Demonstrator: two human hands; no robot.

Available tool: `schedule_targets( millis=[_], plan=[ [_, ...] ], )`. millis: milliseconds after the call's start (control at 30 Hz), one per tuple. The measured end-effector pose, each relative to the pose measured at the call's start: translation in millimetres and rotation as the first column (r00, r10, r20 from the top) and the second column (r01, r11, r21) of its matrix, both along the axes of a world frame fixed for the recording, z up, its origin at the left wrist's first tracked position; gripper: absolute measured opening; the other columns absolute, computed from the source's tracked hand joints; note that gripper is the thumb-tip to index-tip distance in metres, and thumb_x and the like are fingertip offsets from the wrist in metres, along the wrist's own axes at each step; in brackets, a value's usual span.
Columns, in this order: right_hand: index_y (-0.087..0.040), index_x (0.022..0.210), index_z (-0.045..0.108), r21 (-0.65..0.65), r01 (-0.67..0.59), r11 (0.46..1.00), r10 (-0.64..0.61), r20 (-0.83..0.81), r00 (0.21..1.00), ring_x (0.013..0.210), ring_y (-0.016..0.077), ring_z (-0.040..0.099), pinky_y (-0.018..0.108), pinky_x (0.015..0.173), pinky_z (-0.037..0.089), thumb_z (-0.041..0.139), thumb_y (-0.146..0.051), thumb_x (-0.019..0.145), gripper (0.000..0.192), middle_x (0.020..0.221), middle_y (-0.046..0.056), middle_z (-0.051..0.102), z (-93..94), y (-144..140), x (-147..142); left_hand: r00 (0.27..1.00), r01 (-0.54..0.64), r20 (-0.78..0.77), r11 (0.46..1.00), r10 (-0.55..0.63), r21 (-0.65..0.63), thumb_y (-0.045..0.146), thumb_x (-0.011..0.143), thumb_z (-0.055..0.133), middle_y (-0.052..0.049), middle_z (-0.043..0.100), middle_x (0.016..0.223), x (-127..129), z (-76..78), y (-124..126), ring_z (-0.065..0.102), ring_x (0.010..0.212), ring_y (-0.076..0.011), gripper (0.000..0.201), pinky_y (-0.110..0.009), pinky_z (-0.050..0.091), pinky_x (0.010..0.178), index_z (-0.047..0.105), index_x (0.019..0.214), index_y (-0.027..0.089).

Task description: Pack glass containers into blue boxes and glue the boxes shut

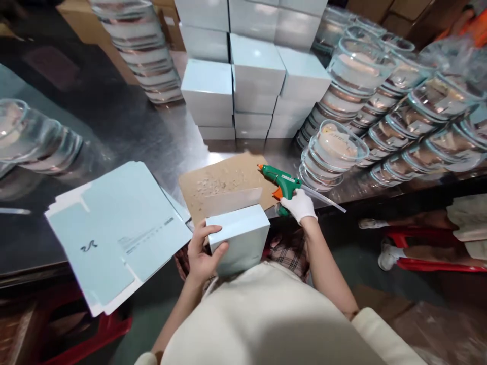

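Note:
My bare left hand (205,251) grips the left side of a pale blue box (243,243), held close against my body with one flap (233,201) standing up at its far edge. In my white-gloved right hand (300,207) is a green hot glue gun (280,180) with an orange trigger and nozzle. A long clear glue stick (323,196) sticks out of its back. The nozzle points left over a brown cardboard sheet (194,185), which is spotted with bits of dried glue. The gun is to the right of the box, apart from it.
Flat pale blue box blanks (114,223) lie on the metal table (171,132) at left. White boxes (254,71) are stacked ahead. Round clear containers (331,147) stand in stacks at right, with more stacks at left. A person's legs (418,253) and a red stool (426,263) show at right.

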State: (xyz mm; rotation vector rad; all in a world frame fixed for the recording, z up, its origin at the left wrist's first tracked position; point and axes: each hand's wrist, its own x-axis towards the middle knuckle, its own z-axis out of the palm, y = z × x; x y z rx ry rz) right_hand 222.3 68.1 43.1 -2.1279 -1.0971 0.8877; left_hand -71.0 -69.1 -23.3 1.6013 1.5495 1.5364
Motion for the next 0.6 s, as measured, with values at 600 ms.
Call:
schedule_targets(
  millis=[600],
  plan=[
    [-0.02, 0.088, 0.072, 0.318, -0.18, 0.931, 0.289, -0.339, 0.895, 0.057, 0.0192, 0.061, 0.036, 0.056, 0.058, 0.083, -0.049, 0.073, 0.035, 0.071, 0.006, 0.072, 42.9, -99, -11, 0.994, 0.025, 0.106, 0.999, -0.03, 0.041, 0.05, 0.094, 0.074, -0.007, 0.073, 0.112, 62, 35.6, 42, 0.065, 0.121, -0.0266, 0.031, -0.04, 0.05, 0.107, 0.07, 0.111, 0.024]
  ],
)
